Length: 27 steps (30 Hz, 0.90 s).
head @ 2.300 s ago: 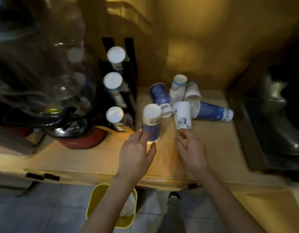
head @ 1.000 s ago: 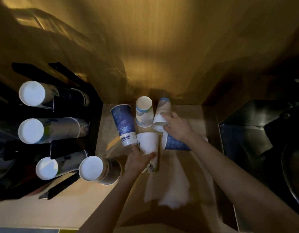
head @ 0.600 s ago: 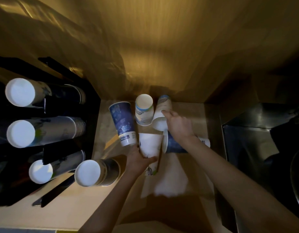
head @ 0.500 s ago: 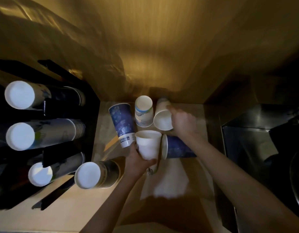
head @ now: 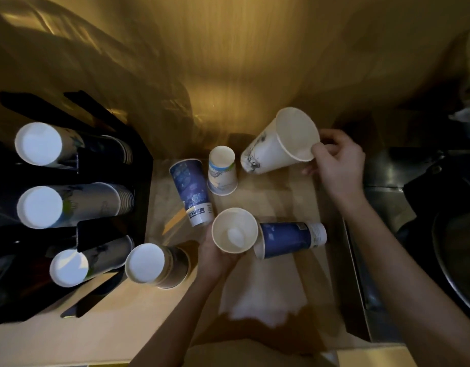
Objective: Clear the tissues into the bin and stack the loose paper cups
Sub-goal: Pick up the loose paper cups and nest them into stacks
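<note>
My left hand (head: 211, 256) holds a white paper cup (head: 235, 230) upright, its mouth facing up at me. My right hand (head: 334, 161) pinches the rim of a second white cup (head: 277, 145), lifted and tilted above the wooden counter (head: 276, 197). A blue cup (head: 191, 192) lies on its side to the left. A small white and blue cup (head: 222, 170) rests beside it. Another blue cup (head: 290, 238) lies on its side to the right of my left hand. A short stack of cups (head: 155, 264) sits bottom-up at the lower left.
A black cup rack (head: 138, 160) on the left holds three stacks of cups (head: 69, 205). A metal sink (head: 424, 234) borders the counter on the right. A wooden wall rises behind the cups. A pale sheet (head: 263, 295) lies on the counter below my left hand.
My right hand has picked up the far white cup and raised it to the right. My left hand has turned its cup mouth-up. The camera has moved in closer over the counter.
</note>
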Motion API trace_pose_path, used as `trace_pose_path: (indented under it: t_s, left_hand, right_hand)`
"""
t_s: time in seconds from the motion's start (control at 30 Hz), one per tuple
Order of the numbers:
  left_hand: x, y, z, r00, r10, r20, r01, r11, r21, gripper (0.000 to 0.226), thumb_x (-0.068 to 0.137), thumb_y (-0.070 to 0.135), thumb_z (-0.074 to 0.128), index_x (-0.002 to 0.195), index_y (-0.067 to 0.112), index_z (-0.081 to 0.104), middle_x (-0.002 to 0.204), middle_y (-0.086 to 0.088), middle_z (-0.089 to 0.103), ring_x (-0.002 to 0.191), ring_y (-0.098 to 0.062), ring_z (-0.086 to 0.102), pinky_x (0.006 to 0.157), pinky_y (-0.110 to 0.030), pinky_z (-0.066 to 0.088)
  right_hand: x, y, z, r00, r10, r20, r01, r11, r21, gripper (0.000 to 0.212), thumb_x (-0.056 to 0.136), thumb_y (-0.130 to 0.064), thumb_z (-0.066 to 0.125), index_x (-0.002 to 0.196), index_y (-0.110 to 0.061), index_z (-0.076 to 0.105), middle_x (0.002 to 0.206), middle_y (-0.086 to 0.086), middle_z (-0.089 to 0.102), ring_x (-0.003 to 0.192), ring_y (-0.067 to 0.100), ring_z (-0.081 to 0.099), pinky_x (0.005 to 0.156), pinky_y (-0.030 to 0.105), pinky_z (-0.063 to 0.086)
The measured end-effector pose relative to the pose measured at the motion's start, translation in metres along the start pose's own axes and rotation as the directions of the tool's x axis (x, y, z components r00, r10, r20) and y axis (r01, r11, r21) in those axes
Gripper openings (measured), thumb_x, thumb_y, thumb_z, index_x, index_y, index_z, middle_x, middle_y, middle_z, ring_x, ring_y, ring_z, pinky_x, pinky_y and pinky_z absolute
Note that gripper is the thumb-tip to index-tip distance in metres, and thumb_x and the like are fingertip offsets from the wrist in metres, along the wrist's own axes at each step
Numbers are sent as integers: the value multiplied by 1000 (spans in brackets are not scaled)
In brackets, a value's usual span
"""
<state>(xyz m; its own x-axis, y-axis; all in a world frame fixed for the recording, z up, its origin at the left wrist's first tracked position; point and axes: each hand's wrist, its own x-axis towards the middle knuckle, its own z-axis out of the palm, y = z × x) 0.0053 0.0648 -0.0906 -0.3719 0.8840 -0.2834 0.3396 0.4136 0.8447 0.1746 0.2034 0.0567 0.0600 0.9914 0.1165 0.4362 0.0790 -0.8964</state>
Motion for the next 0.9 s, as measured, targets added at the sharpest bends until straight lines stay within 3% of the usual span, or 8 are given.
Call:
trace_pose_path:
  t_s: [0.17,0.3,0.37,0.47,0.57,0.67,0.77,0.9]
  left_hand:
    - [-1,0,-5,999,25,44,-23,999,-37,84,54,31,82,128,25,43,126,-1,56,111,-10,49,89,-26,36]
    - [-5,7,-9,996,47,76,-43,998,-47,74,61,14,84,112,42,38,114,9,51,108,-7,48,89,-25,36]
    - [-6,6,-8,996,57,65,-55,998,-21,78,55,24,86,117,38,40,116,9,51,107,-6,47,88,-25,37]
    - [-5,2,-5,999,25,37,-26,1000,17,83,50,42,81,124,30,46,122,5,58,110,-9,53,89,-26,42]
    - [-5,1,-2,999,9,41,-11,999,50,82,54,38,83,126,26,46,125,-1,60,114,-18,56,89,-25,40]
    - [-8,-2,-1,999,17,40,-21,997,81,88,56,40,82,131,17,42,130,-7,57,119,-23,53,94,-28,41]
    - [-11,-2,-4,998,25,60,-30,997,73,97,49,52,70,133,14,40,132,-9,55,122,-26,51,98,-33,41]
    - [-16,2,-11,993,69,99,-69,998,-8,108,36,58,64,132,15,40,128,-4,55,116,-19,52,93,-26,38]
  right_hand:
    - [-44,-23,-8,990,19,139,-27,998,52,28,85,-6,51,110,-20,55,60,-6,62,48,9,60,47,23,52]
    - [-75,-20,6,958,-50,283,115,969,-218,28,89,-15,50,115,-24,54,87,1,69,78,19,66,64,40,59]
    - [-84,-14,17,937,-57,344,186,916,-354,32,90,-18,48,122,-24,50,91,9,68,82,25,64,71,47,56]
    - [-98,-4,33,909,-43,415,256,842,-474,35,90,-18,45,124,-20,50,85,13,66,82,35,62,71,40,50]
    - [-110,11,47,888,-2,461,292,775,-560,37,90,-20,45,127,-14,48,113,13,64,102,33,59,78,38,46]
    - [-120,26,54,870,71,488,274,753,-598,41,94,-25,41,132,-9,43,132,8,49,122,25,42,91,39,43]
    - [-129,36,57,885,22,465,277,778,-564,43,95,-22,39,136,-7,40,135,8,47,124,23,39,100,35,37]
    - [-136,45,56,904,-11,427,237,845,-479,43,95,-16,39,137,-8,39,134,10,50,124,25,41,104,36,36]
